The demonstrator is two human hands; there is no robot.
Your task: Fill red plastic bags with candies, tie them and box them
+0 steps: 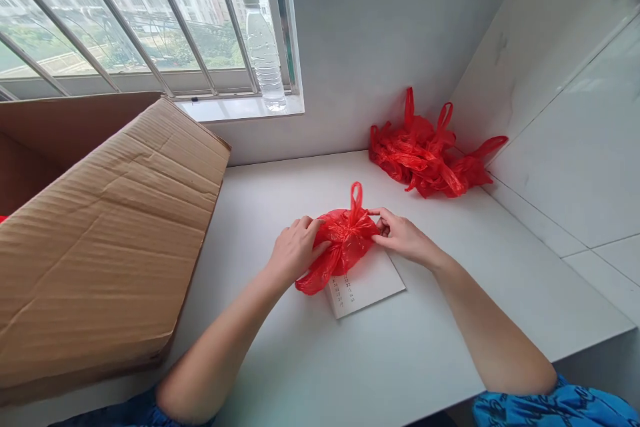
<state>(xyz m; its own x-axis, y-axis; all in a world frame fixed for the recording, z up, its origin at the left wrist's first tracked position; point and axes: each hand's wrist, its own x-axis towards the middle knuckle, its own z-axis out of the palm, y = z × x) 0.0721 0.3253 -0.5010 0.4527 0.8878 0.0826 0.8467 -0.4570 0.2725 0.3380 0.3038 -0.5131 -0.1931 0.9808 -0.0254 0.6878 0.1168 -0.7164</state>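
Both forearms reach in from the near edge of the white counter, meeting at its middle; left hand lies palm-down, fingers curled over the left side of a small red plastic bag, thumb tucked against it; right hand comes in from the right, fingertips pinched on the bag's right edge, wrist low on the surface; both hands closed on the bag, no gap betw. fingers & plastic. Bag is bunched up, one handle loop standing upright at the top; its lower tail trails toward the near-left; it sits on the far-left corner of a white sheet of paper, w/ small printed figures too small to read.

Around: pile of more red bags in the far-right corner where counter meets the tiled wall, well apart from the hands; big cardboard box fills the left side, its flap tilted toward the counter middle, near the left forearm but not touching; clear water bottle upright on the window sill at the far edge, behind it window bars.

Hidden/cut: box runs out of frame left, inside not visible; most of the paper's upper part under the bag; blue sleeves cut off at the bottom edge; left fingertips partly buried in plastic.
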